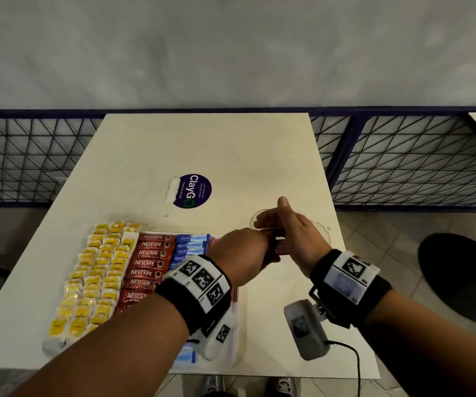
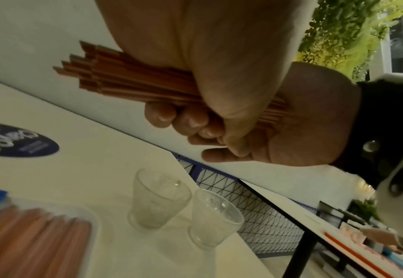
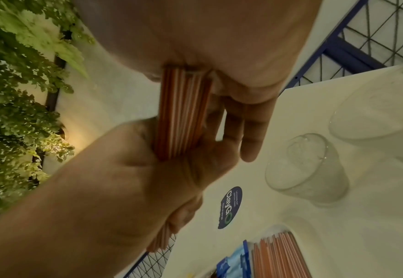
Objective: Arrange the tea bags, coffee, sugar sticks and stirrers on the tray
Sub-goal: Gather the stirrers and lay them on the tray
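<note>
My left hand [image 1: 245, 253] grips a bundle of orange stirrers [image 2: 124, 79] in its fist, above the table just right of the tray. My right hand [image 1: 294, 230] stands edge-up with straight fingers, its palm flat against the bundle's near ends [image 3: 183, 112]. The white tray [image 1: 241, 325] carries rows of yellow tea bags [image 1: 96, 273], red Nescafé coffee sticks [image 1: 148, 265] and blue sugar sticks [image 1: 191, 245]. More orange stirrers [image 2: 28, 240] lie at its right side, largely hidden by my left arm in the head view.
Two clear plastic cups [image 2: 159, 199] [image 2: 215, 218] stand on the table beyond my hands, near its right edge. A round purple sticker [image 1: 192, 191] marks the table's middle. A blue wire fence [image 1: 402, 159] runs behind the table.
</note>
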Tool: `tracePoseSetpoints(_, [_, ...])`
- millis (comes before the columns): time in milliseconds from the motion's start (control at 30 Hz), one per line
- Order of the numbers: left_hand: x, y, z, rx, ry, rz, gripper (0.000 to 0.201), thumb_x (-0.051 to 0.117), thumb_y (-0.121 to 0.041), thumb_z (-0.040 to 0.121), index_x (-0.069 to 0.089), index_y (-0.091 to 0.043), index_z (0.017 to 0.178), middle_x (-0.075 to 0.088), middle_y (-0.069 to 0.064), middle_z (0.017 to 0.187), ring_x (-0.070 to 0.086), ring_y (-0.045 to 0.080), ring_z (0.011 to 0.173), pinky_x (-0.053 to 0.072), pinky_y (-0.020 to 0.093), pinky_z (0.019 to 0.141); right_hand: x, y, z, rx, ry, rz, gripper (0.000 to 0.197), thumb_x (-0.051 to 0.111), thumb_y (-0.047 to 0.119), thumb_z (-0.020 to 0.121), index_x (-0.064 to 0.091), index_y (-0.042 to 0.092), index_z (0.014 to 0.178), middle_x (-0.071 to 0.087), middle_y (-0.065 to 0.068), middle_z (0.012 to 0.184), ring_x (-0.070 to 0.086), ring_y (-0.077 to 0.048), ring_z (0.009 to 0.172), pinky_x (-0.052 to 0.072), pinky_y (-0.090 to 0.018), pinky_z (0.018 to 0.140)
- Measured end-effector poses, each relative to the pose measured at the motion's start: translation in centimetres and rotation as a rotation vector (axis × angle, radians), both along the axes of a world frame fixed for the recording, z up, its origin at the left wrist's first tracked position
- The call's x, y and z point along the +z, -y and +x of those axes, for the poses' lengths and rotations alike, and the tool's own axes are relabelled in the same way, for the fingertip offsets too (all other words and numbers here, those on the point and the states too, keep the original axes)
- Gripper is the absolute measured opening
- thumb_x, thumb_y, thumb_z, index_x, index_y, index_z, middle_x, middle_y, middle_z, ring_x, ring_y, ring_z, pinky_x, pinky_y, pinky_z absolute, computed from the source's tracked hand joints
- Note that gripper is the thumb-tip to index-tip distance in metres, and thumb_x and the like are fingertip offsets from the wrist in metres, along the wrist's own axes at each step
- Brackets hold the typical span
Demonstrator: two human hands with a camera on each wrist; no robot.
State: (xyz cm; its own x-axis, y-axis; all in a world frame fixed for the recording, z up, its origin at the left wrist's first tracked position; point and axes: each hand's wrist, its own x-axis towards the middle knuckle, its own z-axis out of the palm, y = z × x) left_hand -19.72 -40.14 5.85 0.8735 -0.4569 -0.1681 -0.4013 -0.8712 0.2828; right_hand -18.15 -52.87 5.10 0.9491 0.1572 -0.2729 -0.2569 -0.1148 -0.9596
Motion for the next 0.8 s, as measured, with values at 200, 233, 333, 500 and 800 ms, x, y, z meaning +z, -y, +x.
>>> tracePoseSetpoints(200, [-0.7, -1.4, -0.1, 0.079, 0.013, -0.129, 0.027, 0.051, -0.036, 0.097, 0.06, -0.019, 0.115, 0.069, 0.009, 0.102, 0.064, 0.029, 0.093, 0.048, 0.034, 0.075, 0.0, -1.0, 0.4, -0.031, -0.012, 0.082, 0.051, 0.035, 0.046, 0.099, 0.067, 0.007, 0.089, 0.07, -0.012, 0.098, 0.062, -0.021, 0.08, 0.047, -0.029, 0.059])
tracePoseSetpoints(233, [-0.8, -1.9, -0.2, 0.113, 0.004, -0.247, 0.028, 0.054, -0.037, 0.095, 0.06, -0.02, 0.116, 0.07, 0.009, 0.101, 0.065, 0.029, 0.093, 0.05, 0.037, 0.078, 0.2, -1.1, 0.5, -0.053, -0.03, 0.155, 0.049, 0.035, 0.044, 0.099, 0.066, 0.006, 0.092, 0.069, -0.014, 0.099, 0.063, -0.023, 0.082, 0.049, -0.03, 0.063])
tracePoseSetpoints(333, [-0.3, -3.0, -0.8, 0.311, -0.035, -0.811, 0.029, 0.059, -0.044, 0.089, 0.064, -0.022, 0.107, 0.071, 0.001, 0.085, 0.068, 0.02, 0.079, 0.055, 0.039, 0.072, 0.2, -1.8, 0.5, -0.05, -0.083, 0.288, 0.054, 0.032, 0.048, 0.098, 0.063, 0.004, 0.099, 0.066, -0.017, 0.095, 0.062, -0.027, 0.085, 0.052, -0.038, 0.077])
tracePoseSetpoints(500, [2.3, -2.9, -1.6, 0.383, -0.007, -1.385, 0.017, 0.053, -0.027, 0.093, 0.054, -0.013, 0.082, 0.057, -0.003, 0.063, 0.058, 0.022, 0.064, 0.052, 0.04, 0.07, -0.2, -4.2, -1.7, 0.151, -0.384, 0.542, 0.064, 0.017, 0.059, 0.096, 0.066, 0.018, 0.102, 0.069, -0.006, 0.103, 0.063, -0.024, 0.098, 0.046, -0.047, 0.098])
tracePoseSetpoints(800, [-6.4, -6.0, -5.7, 0.91, -0.341, -0.481, 0.019, 0.056, -0.035, 0.09, 0.052, -0.018, 0.098, 0.066, 0.005, 0.088, 0.063, 0.028, 0.074, 0.053, 0.034, 0.069, -6.7, -3.4, -4.6, 0.353, -0.463, -0.248, 0.035, 0.044, 0.042, 0.096, 0.056, 0.01, 0.101, 0.062, -0.009, 0.096, 0.057, -0.022, 0.075, 0.048, -0.034, 0.067])
